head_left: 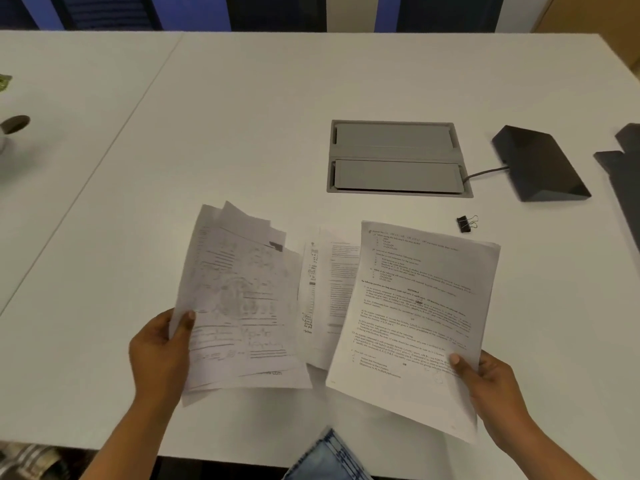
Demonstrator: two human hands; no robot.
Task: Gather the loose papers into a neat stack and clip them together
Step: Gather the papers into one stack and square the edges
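My left hand (162, 348) grips a loose bundle of printed papers (239, 306) by its left edge, thumb on top; the sheets are fanned and uneven. My right hand (485, 382) holds a single printed sheet (412, 317) by its lower right edge, lifted and tilted. Between the two, a couple more printed sheets (329, 296) lie on the white table (242, 133), partly covered by both held papers. A black binder clip (465, 224) lies on the table just beyond the right sheet's top right corner, touched by neither hand.
A grey recessed cable hatch (398, 157) sits in the table beyond the papers. A dark wedge-shaped box (540, 164) with a cable stands to its right, with another dark object (623, 161) at the right edge. A small round object (14, 124) is far left.
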